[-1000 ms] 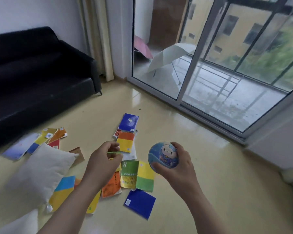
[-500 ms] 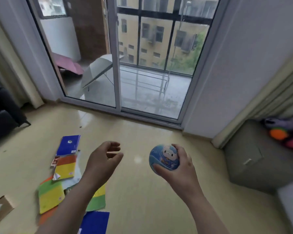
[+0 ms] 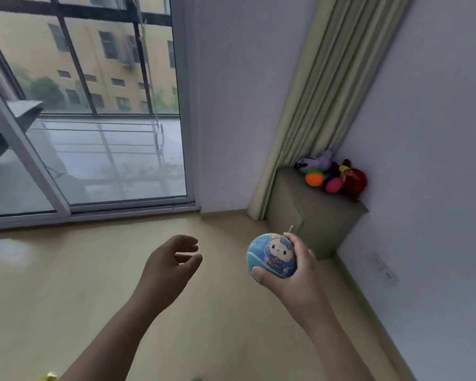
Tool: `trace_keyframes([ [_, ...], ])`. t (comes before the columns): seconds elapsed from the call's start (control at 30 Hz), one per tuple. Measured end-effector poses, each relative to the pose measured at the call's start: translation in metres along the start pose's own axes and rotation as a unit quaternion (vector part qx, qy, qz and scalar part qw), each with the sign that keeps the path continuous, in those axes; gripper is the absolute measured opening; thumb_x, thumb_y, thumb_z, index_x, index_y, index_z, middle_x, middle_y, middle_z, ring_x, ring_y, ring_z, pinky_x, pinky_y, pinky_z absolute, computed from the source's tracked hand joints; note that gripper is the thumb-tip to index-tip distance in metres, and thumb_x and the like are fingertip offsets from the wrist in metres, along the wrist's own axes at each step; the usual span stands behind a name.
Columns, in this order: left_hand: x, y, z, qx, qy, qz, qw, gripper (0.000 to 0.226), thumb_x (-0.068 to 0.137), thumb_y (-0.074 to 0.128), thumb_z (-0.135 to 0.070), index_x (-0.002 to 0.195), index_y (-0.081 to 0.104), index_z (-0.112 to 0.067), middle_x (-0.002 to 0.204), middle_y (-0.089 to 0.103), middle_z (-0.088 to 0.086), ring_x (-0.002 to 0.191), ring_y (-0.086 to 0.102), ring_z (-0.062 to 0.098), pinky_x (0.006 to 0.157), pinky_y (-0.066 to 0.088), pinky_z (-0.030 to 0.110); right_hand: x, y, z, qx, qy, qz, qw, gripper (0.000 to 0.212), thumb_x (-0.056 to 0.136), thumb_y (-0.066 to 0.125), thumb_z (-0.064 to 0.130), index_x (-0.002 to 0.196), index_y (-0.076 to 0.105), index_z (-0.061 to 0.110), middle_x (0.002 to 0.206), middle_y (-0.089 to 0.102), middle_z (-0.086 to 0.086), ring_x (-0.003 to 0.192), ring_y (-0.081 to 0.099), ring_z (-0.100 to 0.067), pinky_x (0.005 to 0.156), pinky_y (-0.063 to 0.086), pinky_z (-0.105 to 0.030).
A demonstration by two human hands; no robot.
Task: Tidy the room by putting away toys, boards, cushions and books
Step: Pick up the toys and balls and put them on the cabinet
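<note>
Cabinet [image 3: 308, 215] nearer centre now; right hand [image 3: 294, 273] grips ball [image 3: 272, 255]

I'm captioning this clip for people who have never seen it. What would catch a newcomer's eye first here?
First the blue cartoon ball, gripped in the right hand at centre right, with the left hand empty and loosely curled beside it. Next the bright pile of toys on the grey cabinet in the far right corner, beside the curtain. The big glass door fills the upper left.
</note>
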State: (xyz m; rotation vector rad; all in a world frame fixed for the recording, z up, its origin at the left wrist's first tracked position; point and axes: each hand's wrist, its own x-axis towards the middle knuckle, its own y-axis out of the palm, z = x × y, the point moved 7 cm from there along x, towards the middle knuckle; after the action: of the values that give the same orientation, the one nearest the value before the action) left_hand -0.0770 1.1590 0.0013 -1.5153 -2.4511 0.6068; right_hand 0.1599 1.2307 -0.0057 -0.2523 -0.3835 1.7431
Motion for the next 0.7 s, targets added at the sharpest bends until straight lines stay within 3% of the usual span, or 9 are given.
trace_keyframes([
  [0.1,0.045,0.043,-0.015,-0.007,0.005,0.025,1.0,0.021,0.085,0.065,-0.01,0.103,0.063,-0.021,0.1,0.067,-0.006,0.086,0.065,0.006,0.056,0.044,0.013,0.037,-0.032,-0.019,-0.008,0.008,-0.036,0.999,0.092,0.052,0.082,0.049,0.133,0.043,0.032,0.121,0.047,0.013,0.107,0.058,-0.004,0.088,0.055,-0.029],
  [0.2,0.096,0.084,-0.034,-0.014,0.021,0.051,0.998,0.018,0.086,0.065,-0.009,0.1,0.063,-0.02,0.099,0.067,-0.006,0.085,0.065,0.006,0.052,0.044,0.009,0.081,-0.059,-0.037,-0.012,0.023,-0.063,0.998,0.092,0.056,0.085,0.045,0.135,0.041,0.033,0.123,0.049,0.01,0.108,0.058,-0.004,0.09,0.054,-0.027],
  [0.3,0.149,0.122,-0.056,-0.008,0.033,0.085,0.996,0.015,0.085,0.065,-0.013,0.095,0.063,-0.023,0.099,0.066,-0.009,0.084,0.065,0.006,0.056,0.044,0.017,0.126,-0.086,-0.049,-0.015,0.04,-0.099,0.994,0.094,0.052,0.084,0.051,0.134,0.042,0.034,0.124,0.052,0.006,0.106,0.06,-0.004,0.086,0.055,-0.025],
  [0.57,0.263,0.198,-0.105,0.022,0.072,0.147,0.986,0.018,0.084,0.065,-0.013,0.088,0.06,-0.03,0.094,0.066,-0.012,0.081,0.062,-0.002,0.058,0.038,0.015,0.226,-0.136,-0.07,-0.034,0.08,-0.152,0.985,0.087,0.062,0.089,0.028,0.136,0.043,0.029,0.125,0.05,0.005,0.108,0.058,-0.007,0.093,0.053,-0.032],
  [0.7,0.309,0.242,-0.113,0.036,0.067,0.178,0.981,0.021,0.084,0.065,-0.014,0.089,0.059,-0.033,0.097,0.066,-0.012,0.083,0.062,-0.003,0.059,0.039,0.015,0.272,-0.158,-0.094,-0.043,0.106,-0.17,0.979,0.089,0.056,0.086,0.038,0.134,0.045,0.031,0.123,0.051,0.005,0.103,0.06,-0.004,0.09,0.054,-0.03],
])
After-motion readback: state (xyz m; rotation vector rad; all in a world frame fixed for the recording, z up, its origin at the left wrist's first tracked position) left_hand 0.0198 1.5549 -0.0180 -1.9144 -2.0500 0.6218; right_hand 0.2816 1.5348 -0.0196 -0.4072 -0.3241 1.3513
